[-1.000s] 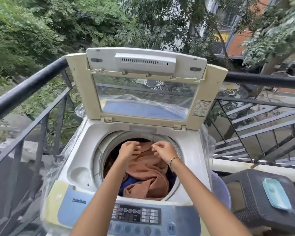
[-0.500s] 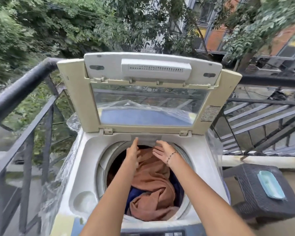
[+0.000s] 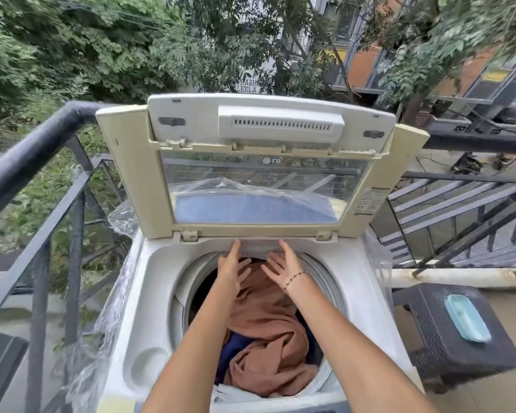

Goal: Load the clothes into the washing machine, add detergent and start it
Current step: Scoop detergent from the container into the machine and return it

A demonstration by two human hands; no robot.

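A white top-loading washing machine [image 3: 149, 296] stands in front of me with its lid [image 3: 131, 174] raised upright. Its round drum holds a brown cloth [image 3: 265, 323] heaped over a dark blue garment [image 3: 236, 347]. My left hand [image 3: 231, 268] and my right hand [image 3: 282, 265] reach over the far rim of the drum, fingers spread and palms facing each other, empty. Their fingertips touch the machine's back ledge just below the lid hinge. A beaded bracelet circles my right wrist.
A black metal balcony railing [image 3: 27, 153] runs along the left and behind the machine. On the right stands a dark woven stool [image 3: 441, 347] with a light blue tray [image 3: 466, 317] on it. Clear plastic wrap hangs off the machine's sides. Trees and buildings lie beyond.
Both hands let go of the brown cloth, opened, and moved up and back to the ledge under the lid. The view shifted closer over the drum.
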